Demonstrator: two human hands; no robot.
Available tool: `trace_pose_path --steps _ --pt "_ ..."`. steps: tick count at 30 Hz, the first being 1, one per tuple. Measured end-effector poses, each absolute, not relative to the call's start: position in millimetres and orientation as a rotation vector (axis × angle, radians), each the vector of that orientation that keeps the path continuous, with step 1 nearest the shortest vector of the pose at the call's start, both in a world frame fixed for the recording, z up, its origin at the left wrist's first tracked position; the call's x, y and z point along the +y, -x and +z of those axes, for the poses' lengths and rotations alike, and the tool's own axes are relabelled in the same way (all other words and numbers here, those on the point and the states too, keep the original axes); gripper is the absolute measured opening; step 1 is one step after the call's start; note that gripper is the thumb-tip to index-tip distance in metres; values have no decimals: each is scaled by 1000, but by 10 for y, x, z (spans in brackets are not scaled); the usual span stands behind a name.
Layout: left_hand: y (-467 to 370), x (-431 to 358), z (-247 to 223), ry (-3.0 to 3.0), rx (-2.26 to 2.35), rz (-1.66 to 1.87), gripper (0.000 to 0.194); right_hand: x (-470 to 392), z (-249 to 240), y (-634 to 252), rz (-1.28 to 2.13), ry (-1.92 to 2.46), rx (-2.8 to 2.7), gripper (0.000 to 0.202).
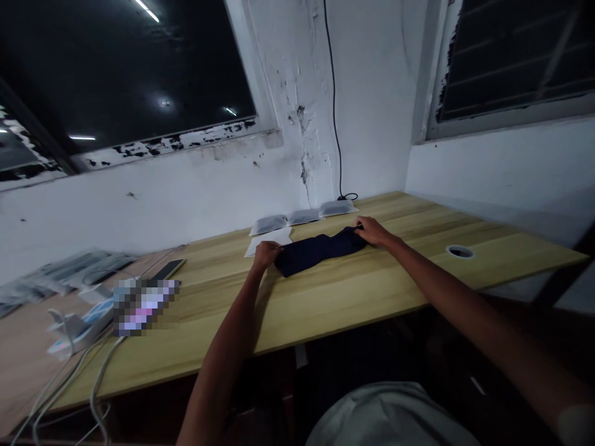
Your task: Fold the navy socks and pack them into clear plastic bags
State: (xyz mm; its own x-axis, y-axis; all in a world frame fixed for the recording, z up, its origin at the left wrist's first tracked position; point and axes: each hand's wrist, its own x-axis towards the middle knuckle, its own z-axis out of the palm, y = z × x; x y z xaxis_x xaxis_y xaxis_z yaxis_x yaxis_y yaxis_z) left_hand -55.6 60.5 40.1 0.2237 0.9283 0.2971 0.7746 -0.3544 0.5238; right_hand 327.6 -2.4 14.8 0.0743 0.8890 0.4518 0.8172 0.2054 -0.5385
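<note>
A dark navy piece of folded cloth [320, 251] stretches between my hands, low over the wooden table [334, 300]. My left hand [266, 254] pinches its left end, and my right hand [370, 230] grips the far right end. The cloth looks long and narrow; what kind of garment it is cannot be made out. Just behind it lies a white sheet [269, 241], partly covered by the cloth and my left hand. Along the wall sit flat translucent packets: a left one [269, 224], a middle one [304, 216] and a right one [338, 208].
To the left are a power strip [88, 325] with plugs and white cables, a dark phone [170, 270] and a blurred-out item [146, 308]. More plastic-wrapped packets [88, 269] lie beyond. A round cable hole [460, 252] is at the right. A black cord [335, 111] hangs down the wall.
</note>
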Motion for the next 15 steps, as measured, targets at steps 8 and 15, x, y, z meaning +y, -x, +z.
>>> trace_pose_path --steps 8,15 --pt "394 18 734 -2089 620 276 50 -280 478 -3496 1121 1216 -1435 33" --pt "240 24 652 -2075 700 486 59 -332 432 -3469 1039 1312 -1709 29"
